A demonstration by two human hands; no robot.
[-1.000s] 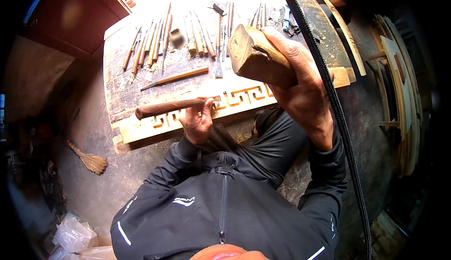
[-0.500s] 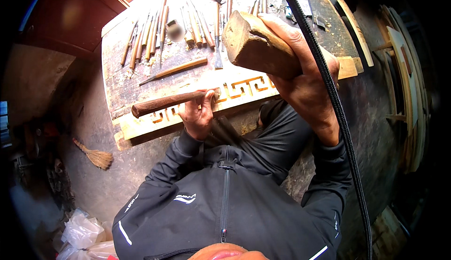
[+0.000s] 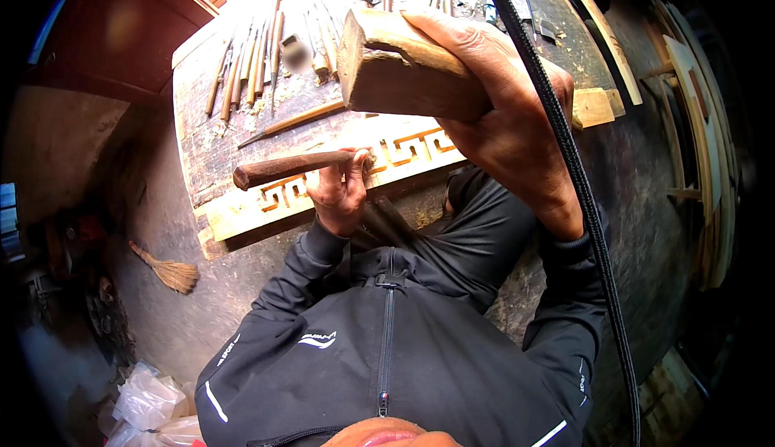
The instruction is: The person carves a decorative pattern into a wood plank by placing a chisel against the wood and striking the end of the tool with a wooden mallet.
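My left hand (image 3: 339, 192) grips a carving chisel with a dark reddish wooden handle (image 3: 282, 170), between thumb and fingers. The handle's butt points left, and its working end lies by the carved board at my fingertips, too small to make out. A geometric key pattern is cut into the pale wooden board (image 3: 242, 218) along the near edge of the bench. Raised above the bench, my right hand (image 3: 517, 100) is closed around a blocky wooden mallet (image 3: 404, 67). The mallet hides part of the bench and some tools behind it.
Several wood-handled chisels (image 3: 250, 59) lie in rows on the workbench (image 3: 194, 148) among shavings, one lying crosswise (image 3: 299, 122) nearer me. A black cable (image 3: 577, 172) hangs in front of my right arm. On the floor are a straw broom (image 3: 168, 271) and plastic bags (image 3: 149, 398); boards (image 3: 698, 140) lean at right.
The mallet in my right hand has moved left and slightly up, closer to above the chisel. My left hand and the chisel have shifted only slightly.
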